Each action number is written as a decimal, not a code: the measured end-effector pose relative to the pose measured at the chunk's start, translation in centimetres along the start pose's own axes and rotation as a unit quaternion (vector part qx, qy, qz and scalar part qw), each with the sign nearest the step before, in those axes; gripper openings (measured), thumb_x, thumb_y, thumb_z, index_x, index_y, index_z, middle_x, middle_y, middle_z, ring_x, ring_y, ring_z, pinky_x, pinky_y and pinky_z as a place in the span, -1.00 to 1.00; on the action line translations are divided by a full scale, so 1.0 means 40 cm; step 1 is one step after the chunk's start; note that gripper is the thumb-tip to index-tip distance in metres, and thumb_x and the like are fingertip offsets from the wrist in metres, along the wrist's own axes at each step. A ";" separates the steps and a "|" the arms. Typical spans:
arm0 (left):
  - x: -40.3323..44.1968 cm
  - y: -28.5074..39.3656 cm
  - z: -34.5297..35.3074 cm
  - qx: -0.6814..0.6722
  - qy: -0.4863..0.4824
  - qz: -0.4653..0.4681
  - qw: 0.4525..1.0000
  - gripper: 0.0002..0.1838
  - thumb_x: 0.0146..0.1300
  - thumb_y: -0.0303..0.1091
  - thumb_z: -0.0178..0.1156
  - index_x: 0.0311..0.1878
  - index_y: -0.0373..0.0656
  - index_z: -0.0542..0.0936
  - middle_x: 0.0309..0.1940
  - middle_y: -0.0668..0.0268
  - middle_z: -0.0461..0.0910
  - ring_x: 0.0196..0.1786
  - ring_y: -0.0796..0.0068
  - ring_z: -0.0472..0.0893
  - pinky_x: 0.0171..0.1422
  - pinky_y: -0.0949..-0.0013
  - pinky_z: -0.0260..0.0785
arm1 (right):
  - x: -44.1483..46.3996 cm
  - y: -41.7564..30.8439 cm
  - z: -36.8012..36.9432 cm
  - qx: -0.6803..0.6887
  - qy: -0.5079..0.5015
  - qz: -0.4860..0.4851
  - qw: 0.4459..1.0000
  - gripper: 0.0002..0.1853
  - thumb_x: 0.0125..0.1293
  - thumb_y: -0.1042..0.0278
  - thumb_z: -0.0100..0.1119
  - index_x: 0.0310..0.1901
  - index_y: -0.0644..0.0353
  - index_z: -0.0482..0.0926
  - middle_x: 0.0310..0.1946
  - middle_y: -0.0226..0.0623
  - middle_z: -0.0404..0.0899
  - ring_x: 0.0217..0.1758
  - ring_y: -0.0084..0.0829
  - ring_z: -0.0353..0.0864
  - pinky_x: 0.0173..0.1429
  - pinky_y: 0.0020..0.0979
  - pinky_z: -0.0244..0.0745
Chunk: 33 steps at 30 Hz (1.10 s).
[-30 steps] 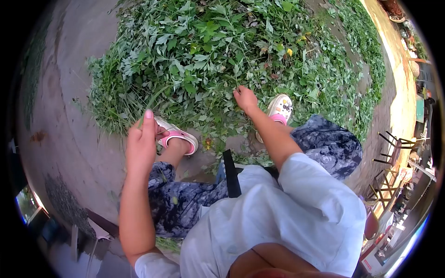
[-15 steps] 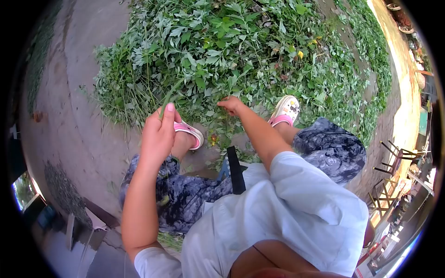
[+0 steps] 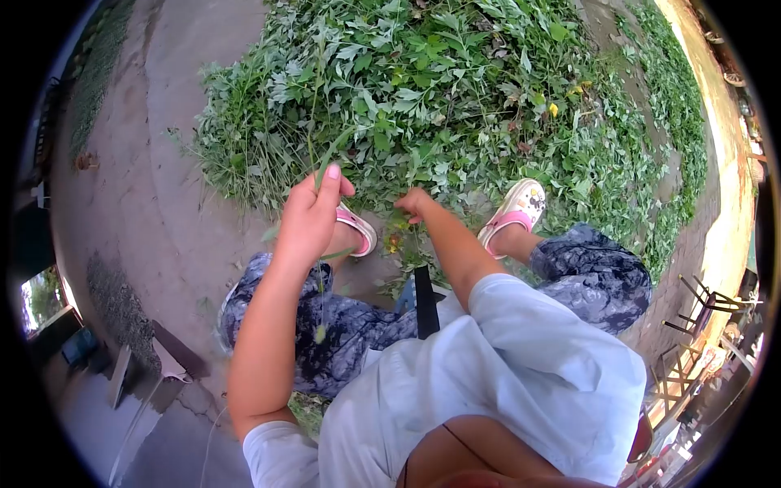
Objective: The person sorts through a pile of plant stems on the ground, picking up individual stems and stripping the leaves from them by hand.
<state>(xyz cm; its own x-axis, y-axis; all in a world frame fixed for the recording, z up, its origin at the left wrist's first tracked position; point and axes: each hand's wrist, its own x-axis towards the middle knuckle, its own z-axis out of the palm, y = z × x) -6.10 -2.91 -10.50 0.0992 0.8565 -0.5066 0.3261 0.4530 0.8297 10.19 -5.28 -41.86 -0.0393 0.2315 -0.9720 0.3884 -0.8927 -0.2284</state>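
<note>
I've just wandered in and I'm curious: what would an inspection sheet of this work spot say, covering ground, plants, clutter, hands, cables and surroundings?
Surface: grey-brown ground, bare at left.
Job's things: a broad heap of leafy green cuttings lies in front of the person; long green stems stick up from the left hand.
Clutter: loose leaf scraps between the pink-and-white clogs.
Hands: left fingers closed on the stems; right hand low at the heap's near edge, grip unclear.
Cables: a thin pale line at lower left, too unclear to call a cable.
Surroundings: a dark stool at right, beside a sunlit strip.
</note>
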 end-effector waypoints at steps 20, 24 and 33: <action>-0.034 0.094 0.035 -0.168 -0.160 -0.004 0.973 -0.65 0.30 -0.17 -0.08 -0.08 -0.26 0.48 -0.12 0.23 0.54 -0.74 0.79 0.15 -0.64 0.62 0.16 | -0.703 -0.283 -0.256 0.256 -0.337 -0.436 0.795 -0.82 0.28 0.34 -0.01 -0.21 0.28 0.37 -0.62 -0.56 0.28 -0.68 -0.79 0.13 -0.66 -0.77 0.00; -0.052 0.099 0.048 -0.193 -0.219 0.020 0.956 -0.69 0.29 -0.16 -0.06 -0.14 -0.21 0.48 -0.26 0.21 0.57 -0.75 0.79 0.09 -0.71 0.68 0.01 | -0.759 -0.280 -0.222 0.239 -0.290 -0.468 0.800 -0.86 0.29 0.28 -0.03 -0.27 0.17 0.40 -0.65 -0.60 0.28 -0.71 -0.84 0.14 -0.72 -0.78 -0.02; -0.047 0.088 0.037 -0.176 -0.287 -0.031 0.941 -0.76 0.31 -0.16 -0.09 -0.42 -0.06 0.33 -0.69 0.56 0.21 -0.68 0.77 0.09 -0.64 0.64 -0.10 | -0.738 -0.259 -0.219 0.257 -0.084 -0.499 0.823 -0.79 0.27 0.16 0.01 -0.33 0.12 0.45 -0.73 -0.66 0.21 -0.74 -0.80 0.11 -0.68 -0.69 0.04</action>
<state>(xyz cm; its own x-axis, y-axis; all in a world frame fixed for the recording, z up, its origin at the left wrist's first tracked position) -3.73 -3.32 -6.98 0.6156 0.5966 -0.5149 0.0259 0.6377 0.7699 15.39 0.53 -10.33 -0.2454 0.9310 -0.2701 -0.3543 -0.3455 -0.8690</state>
